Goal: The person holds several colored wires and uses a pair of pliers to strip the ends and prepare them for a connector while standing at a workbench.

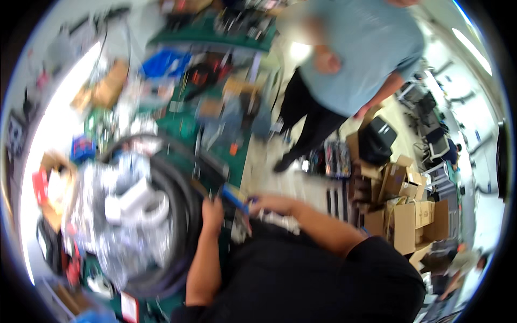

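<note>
Near the middle of the head view, my left hand [212, 215] is closed, thumb and fingertips upward, at the edge of a cluttered green table. A thin, pale tip sticks up from its fingers; blur hides what it belongs to. Just to the right, my right hand [272, 203] is closed around the near end of a long, narrow blue thing [234, 197], which slants up and left toward my left hand. Motion smears its shape, so its kind cannot be made out. Large black rings of tubing [186, 215] lie beside my left forearm.
Clear plastic bags [102, 237] and a white curved part [141, 204] lie within the rings. Parts, tools and a blue bag [166, 63] crowd the table. Another person in a light blue shirt [361, 54] stands across from me. Open cardboard boxes [405, 223] stand at the right.
</note>
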Action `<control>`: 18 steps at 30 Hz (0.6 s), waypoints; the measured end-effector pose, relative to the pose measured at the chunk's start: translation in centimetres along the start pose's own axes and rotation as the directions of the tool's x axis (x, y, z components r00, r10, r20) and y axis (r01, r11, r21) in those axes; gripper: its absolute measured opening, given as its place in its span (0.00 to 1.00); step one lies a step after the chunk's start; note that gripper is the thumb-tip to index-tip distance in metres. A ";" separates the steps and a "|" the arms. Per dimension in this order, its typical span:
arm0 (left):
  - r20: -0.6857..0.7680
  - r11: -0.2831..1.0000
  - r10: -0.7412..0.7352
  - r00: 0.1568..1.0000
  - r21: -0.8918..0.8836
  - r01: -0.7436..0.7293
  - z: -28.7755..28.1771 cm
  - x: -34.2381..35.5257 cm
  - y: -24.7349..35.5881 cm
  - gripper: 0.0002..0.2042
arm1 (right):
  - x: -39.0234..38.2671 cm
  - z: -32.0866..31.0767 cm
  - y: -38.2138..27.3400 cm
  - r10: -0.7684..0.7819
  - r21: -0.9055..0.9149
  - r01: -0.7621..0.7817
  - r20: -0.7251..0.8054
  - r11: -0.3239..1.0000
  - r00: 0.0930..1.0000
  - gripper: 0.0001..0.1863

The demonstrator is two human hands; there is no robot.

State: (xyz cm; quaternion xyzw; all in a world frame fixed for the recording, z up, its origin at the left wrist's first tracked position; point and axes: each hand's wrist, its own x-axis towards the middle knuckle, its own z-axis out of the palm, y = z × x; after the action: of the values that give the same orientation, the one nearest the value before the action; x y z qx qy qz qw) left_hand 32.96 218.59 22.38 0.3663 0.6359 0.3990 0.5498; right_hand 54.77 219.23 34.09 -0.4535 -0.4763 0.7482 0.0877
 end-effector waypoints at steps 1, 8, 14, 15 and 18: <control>0.007 1.000 -0.007 1.000 0.006 0.007 0.4 0.0 0.6 0.08 | 0.2 -0.3 1.5 -0.036 0.093 0.036 -0.009 0.995 0.999 0.30; -0.195 0.940 0.083 0.977 0.342 -0.012 0.8 -1.0 -0.5 0.11 | 1.8 2.1 3.3 0.158 0.194 -0.148 -0.039 0.970 0.987 0.21; -0.187 0.953 0.037 0.982 0.303 0.022 0.5 -0.6 -0.4 0.10 | 6.8 0.9 0.5 0.293 -0.082 -0.295 -0.033 0.952 0.956 0.18; -0.188 0.958 0.011 0.982 0.285 0.044 0.6 -0.6 0.0 0.10 | 7.6 0.5 0.2 0.310 -0.109 -0.310 -0.024 0.944 0.951 0.18; -0.201 0.970 0.006 0.980 0.238 0.042 0.7 -0.4 -0.4 0.10 | 9.4 -0.3 -1.0 0.396 -0.157 -0.390 0.007 0.907 0.918 0.18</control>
State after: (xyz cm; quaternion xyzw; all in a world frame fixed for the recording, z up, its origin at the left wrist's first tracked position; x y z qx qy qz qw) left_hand 33.70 218.15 22.13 0.3826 0.7349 0.3486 0.4383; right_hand 49.28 225.21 29.26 -0.5308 -0.4327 0.7206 -0.1088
